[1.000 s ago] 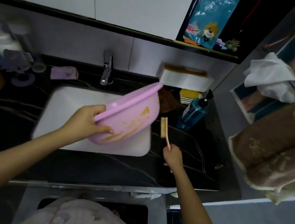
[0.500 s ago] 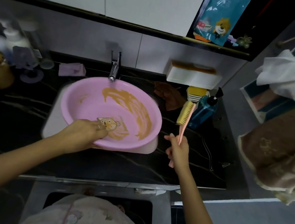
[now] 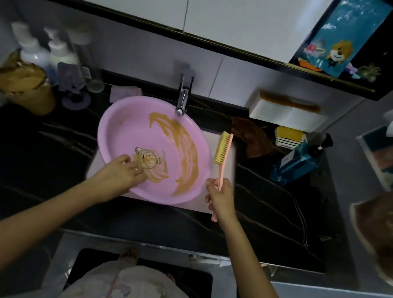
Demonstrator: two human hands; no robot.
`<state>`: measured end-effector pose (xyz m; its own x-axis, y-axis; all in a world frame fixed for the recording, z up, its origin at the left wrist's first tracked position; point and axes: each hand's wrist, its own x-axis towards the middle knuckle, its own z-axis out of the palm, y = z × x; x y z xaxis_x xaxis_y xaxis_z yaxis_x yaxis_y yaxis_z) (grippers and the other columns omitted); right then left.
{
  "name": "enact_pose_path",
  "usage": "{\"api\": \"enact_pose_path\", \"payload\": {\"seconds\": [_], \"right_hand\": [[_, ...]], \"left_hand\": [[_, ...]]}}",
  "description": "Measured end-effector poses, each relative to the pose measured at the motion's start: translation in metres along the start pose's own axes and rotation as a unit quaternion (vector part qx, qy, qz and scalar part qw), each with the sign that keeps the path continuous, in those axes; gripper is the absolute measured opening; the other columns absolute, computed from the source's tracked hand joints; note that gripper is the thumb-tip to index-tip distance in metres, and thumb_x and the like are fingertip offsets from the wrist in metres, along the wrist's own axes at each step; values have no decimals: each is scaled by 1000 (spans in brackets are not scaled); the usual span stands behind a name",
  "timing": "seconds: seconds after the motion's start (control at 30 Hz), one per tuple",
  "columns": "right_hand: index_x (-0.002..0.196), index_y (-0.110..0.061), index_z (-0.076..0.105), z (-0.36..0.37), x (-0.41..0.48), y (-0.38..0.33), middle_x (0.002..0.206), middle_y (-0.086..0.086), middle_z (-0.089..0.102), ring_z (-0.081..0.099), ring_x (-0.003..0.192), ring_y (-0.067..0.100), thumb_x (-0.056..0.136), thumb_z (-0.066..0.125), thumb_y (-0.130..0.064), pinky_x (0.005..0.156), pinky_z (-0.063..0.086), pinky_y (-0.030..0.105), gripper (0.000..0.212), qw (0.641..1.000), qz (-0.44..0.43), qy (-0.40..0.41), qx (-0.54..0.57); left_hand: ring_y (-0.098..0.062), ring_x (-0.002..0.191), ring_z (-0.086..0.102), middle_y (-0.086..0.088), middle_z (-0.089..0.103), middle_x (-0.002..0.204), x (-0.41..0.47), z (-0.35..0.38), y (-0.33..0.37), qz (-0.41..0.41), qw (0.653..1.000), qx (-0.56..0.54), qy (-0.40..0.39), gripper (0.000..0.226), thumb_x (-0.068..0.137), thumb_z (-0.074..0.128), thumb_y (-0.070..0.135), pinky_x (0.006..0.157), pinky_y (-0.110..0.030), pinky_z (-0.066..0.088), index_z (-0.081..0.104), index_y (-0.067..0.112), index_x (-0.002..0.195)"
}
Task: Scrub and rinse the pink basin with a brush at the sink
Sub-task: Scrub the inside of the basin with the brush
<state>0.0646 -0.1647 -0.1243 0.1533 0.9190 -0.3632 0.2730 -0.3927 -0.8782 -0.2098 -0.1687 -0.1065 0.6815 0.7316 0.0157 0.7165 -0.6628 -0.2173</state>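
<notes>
The sink [image 3: 209, 205] holds the basin [image 3: 134, 135] under the tap [image 3: 182, 99], its brown smears [image 3: 189, 147] all unscrubbed; no water runs, I think. My left hand [image 3: 117, 177] pinches the rim opposite the tap; my right hand [image 3: 220, 199] clamps the brush [image 3: 224, 148], right of the tap.

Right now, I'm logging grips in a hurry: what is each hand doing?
Left hand: closed, gripping the near rim of the pink basin.
Right hand: closed around the handle of the brush.

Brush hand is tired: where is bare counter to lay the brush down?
Bare counter runs in front of the pink basin, and between the brush and the blue bottle. Back-left is crowded with bottles.
</notes>
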Motion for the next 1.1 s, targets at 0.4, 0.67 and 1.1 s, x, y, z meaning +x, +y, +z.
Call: {"api": "enact_pose_path", "payload": {"seconds": [0.4, 0.67, 1.1], "right_hand": [[90, -15, 45, 32, 4, 20, 83, 4, 50, 47, 74, 17, 94, 50, -17, 68, 42, 33, 7, 999, 31, -2, -31], [75, -17, 48, 40, 13, 25, 72, 5, 49, 46, 67, 16, 95, 52, -19, 63, 39, 28, 21, 996, 32, 14, -81], [148, -14, 20, 51, 113, -170, 102, 17, 64, 63, 85, 37, 91, 48, -25, 61, 41, 37, 64, 815, -306, -10, -493]], "left_hand": [[-22, 75, 61, -3, 64, 79, -10, 41, 6, 58, 997, -53, 24, 46, 77, 47, 59, 88, -38, 35, 60, 15, 78], [-37, 131, 25, -20, 21, 144, -21, 30, -40, -516, 760, -390, 70, 80, 75, 73, 28, 104, -53, 27, 29, 9, 139], [-25, 97, 57, -9, 51, 119, 8, 36, -45, -531, 673, -501, 121, 63, 80, 60, 4, 70, -36, 50, 31, 16, 135]]}}
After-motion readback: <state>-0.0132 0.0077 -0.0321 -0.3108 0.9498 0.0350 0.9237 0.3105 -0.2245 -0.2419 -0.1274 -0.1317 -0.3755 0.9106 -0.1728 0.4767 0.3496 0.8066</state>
